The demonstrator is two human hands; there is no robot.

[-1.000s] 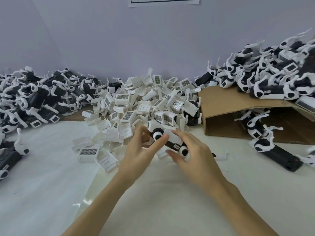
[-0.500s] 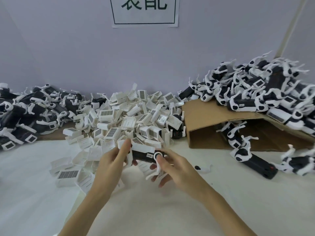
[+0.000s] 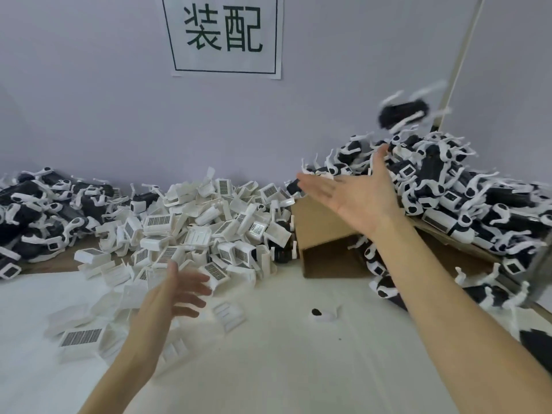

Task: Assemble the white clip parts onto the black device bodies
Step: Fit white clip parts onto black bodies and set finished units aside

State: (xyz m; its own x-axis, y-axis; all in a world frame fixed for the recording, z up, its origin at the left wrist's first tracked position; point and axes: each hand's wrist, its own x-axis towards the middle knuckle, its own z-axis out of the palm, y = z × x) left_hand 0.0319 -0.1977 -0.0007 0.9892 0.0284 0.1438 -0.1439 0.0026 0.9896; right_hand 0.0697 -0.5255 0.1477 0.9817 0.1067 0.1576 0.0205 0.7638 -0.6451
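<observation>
A black device body with white clips (image 3: 403, 112) hangs blurred in mid-air at the upper right of the frame, touching nothing. Below it, a heap of assembled black-and-white devices (image 3: 466, 192) fills the right side. A second heap of black devices (image 3: 44, 216) lies at the far left. Between them, in the middle of the frame, sits a pile of white clip parts (image 3: 206, 231), many bearing barcode labels, spilling toward the lower left. One small white piece with a black end (image 3: 323, 314) lies alone at centre right.
</observation>
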